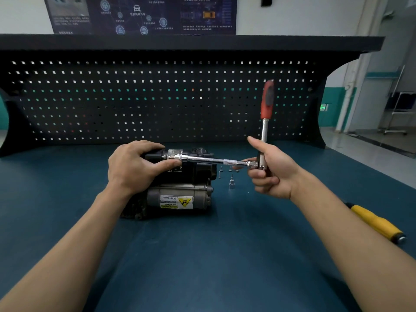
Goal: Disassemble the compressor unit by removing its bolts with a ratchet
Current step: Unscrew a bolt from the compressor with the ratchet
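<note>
Right grip (270, 172) curls round ratchet (267, 102) head (handle upright); left grip (132, 165) clasps compressor (180, 192) top.

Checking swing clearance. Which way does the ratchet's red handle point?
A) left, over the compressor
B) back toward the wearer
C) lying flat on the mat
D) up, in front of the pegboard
D: the ratchet stands upright, its red handle above the right hand that grips its head end.
</note>
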